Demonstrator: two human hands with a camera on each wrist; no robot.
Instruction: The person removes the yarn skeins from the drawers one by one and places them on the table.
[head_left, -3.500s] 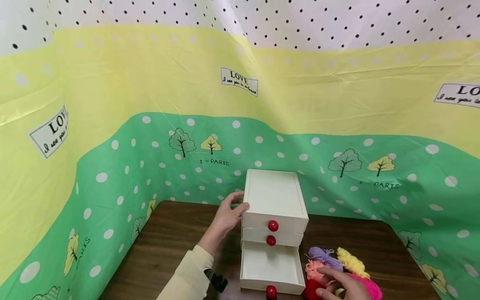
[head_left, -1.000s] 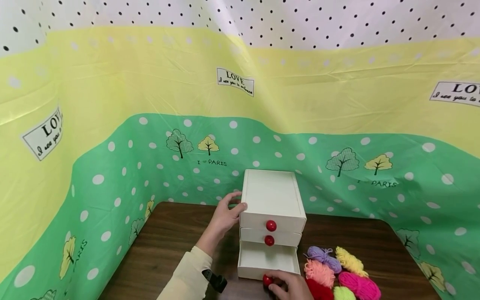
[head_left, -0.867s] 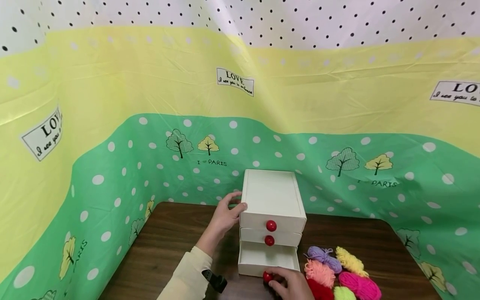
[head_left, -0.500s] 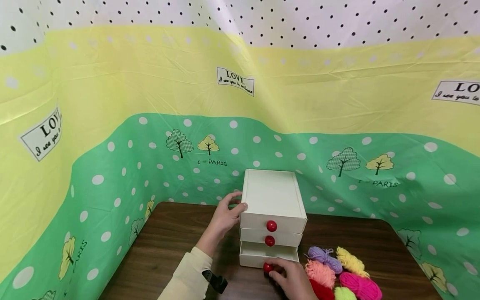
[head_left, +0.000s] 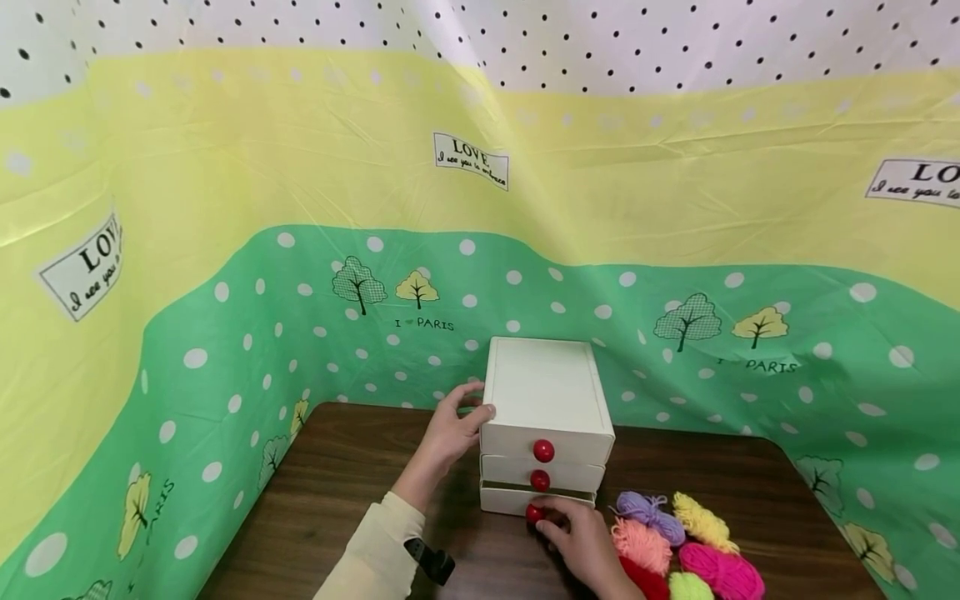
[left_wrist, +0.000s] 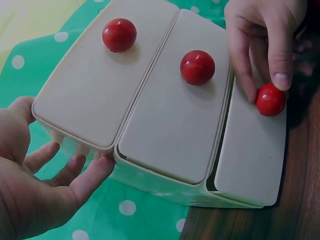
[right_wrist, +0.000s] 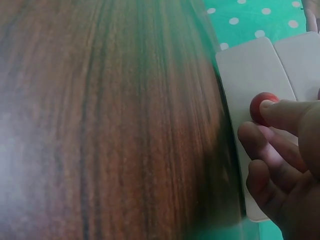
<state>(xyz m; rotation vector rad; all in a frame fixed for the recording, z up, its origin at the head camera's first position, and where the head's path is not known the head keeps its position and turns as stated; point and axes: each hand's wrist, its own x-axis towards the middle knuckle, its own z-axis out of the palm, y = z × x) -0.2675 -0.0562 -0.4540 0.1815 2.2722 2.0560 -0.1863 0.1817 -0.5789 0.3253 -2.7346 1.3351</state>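
Observation:
A white cabinet (head_left: 547, 383) of three stacked drawers, each with a round red knob, stands on the wooden table. My left hand (head_left: 452, 429) steadies its left side, thumb at the top front corner and straight fingers along the side wall in the left wrist view. At the bottom drawer (head_left: 504, 500), my right hand (head_left: 581, 537) pinches the red knob (left_wrist: 270, 100) between thumb and finger. That drawer juts out slightly, with a narrow dark gap (left_wrist: 220, 145) above its front. The top drawer (left_wrist: 95, 85) and middle drawer (left_wrist: 172, 115) sit flush.
Several yarn skeins lie right of the cabinet, close to my right forearm: purple (head_left: 648, 515), yellow (head_left: 701, 523), salmon (head_left: 640, 546), magenta (head_left: 722, 571), red and lime green. A patterned curtain (head_left: 420, 358) hangs behind the table (head_left: 337, 467).
My right hand went from over the yarn to the bottom drawer's knob and has pushed the drawer inward, from far out to nearly closed. The left hand stays on the cabinet's side.

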